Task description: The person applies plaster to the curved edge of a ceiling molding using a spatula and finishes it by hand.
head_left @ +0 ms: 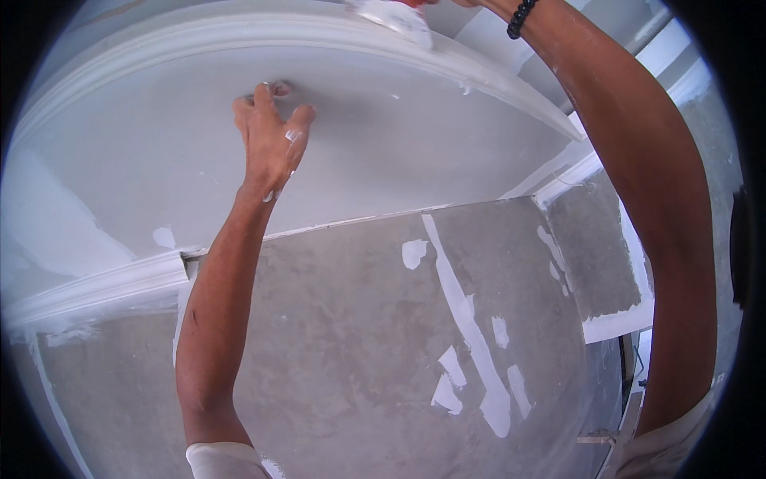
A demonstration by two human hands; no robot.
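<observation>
My left hand (275, 136) is raised against the smooth grey-white panel (383, 136), its thumb apart and its other fingers bent. White smears mark the back of this hand and its wrist; I see nothing held in it. At the top edge only a sliver of my right hand (469, 2) shows, beside a red-handled tool. White paste coats its broad end (395, 20), so its exact kind is unclear; it looks like a putty knife. The tool lies over the curved white moulding (239, 41). Most of the right hand's fingers are out of the picture.
A grey plaster wall (343, 335) bears several white filler patches (467, 319). At left, a straight white moulding (104, 283) ends in a cut edge near my left forearm. An opening with a white border (618, 323) lies at the right, partly behind my right arm.
</observation>
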